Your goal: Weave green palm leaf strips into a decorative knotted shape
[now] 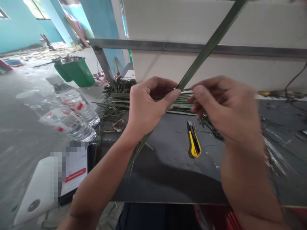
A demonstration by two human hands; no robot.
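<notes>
My left hand (153, 107) pinches a long green leaf strip (203, 59) between thumb and forefinger. The strip slants up to the right past the top of the view, and its lower end hangs below my wrist. Just right of the strip is my right hand (220, 105), blurred by motion, its fingers curled and thumb tip against the forefinger. Whatever it may pinch is too small or hidden to make out. On the dark table (168, 143) below lies a yellow utility knife (194, 140). Behind my hands is a pile of green leaf strips (120, 99).
Two water bottles (72, 99) stand at the left, beside a phone-like device (74, 174) with a lit, partly pixelated screen. A green bin (75, 72) is on the floor beyond. A metal rail (148, 44) runs across the back. Thin clear strips (275, 153) lie at right.
</notes>
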